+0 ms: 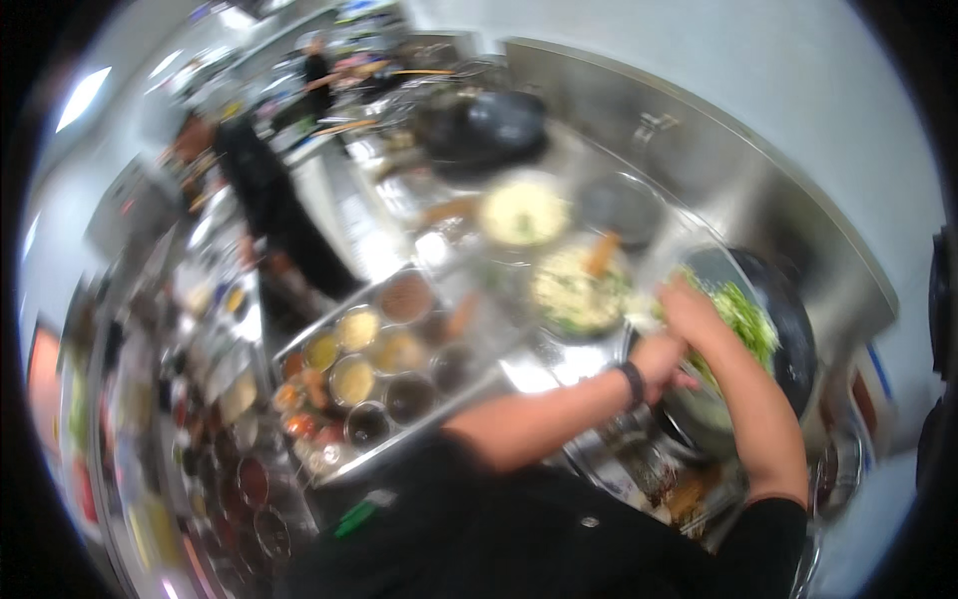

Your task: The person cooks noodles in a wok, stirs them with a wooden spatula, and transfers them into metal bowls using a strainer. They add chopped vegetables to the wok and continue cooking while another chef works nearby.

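Observation:
My left hand [660, 365], with a dark band at its wrist, is at the near left side of a large bowl of chopped greens [741, 318]. My right hand [682, 303] reaches over the left part of these greens, close beside the left hand. Blur hides the fingers of both hands and whatever they may hold. Left of the hands sits a round pan of pale food with green bits [580, 288], an orange-brown handle sticking out of it. Behind it stands a second round container of pale yellow food [524, 210].
A metal tray [419, 430] with several round containers of ingredients lies at the left. A dark wok [509, 123] stands farther back. A steel backsplash [748, 187] runs along the wall. A co-worker in black [266, 198] stands at the upper left, another person [318, 75] farther off.

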